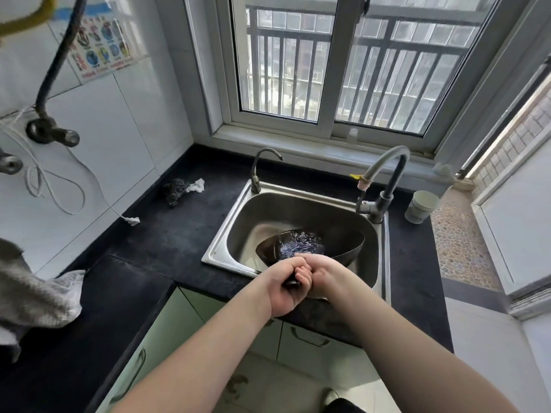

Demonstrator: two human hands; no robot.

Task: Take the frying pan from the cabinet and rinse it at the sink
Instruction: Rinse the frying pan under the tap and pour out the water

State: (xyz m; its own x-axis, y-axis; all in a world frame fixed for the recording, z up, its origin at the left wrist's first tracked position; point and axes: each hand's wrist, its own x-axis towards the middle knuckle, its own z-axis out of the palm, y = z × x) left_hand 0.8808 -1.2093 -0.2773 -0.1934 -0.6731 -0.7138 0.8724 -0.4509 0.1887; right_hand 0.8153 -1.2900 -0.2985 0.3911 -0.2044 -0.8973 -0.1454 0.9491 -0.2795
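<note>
Frying pan (310, 248) is held tilted inside the steel sink (238, 231), its dark bowl facing up and rippling water seen pooled in it. Its handle is clasped near the front rim of the sink by both hands: the left hand (284, 289) is wrapped around the dark handle end in a clenched grip, and the right hand (320, 274) is pressed against it, its fingers seemingly curled round the same handle, though that hold is partly hidden. A curved grey faucet (384, 174) is mounted at the right back corner of the sink, and a smaller tap (259, 168) at the left back corner. On the black surface (167, 234) a scouring pad (176, 190) is seen left of the sink, and a pale cup (422, 207) right of it. A grey cloth (32, 293) is draped at the far left. Pale green cabinet doors (310, 344) are visible below.
</note>
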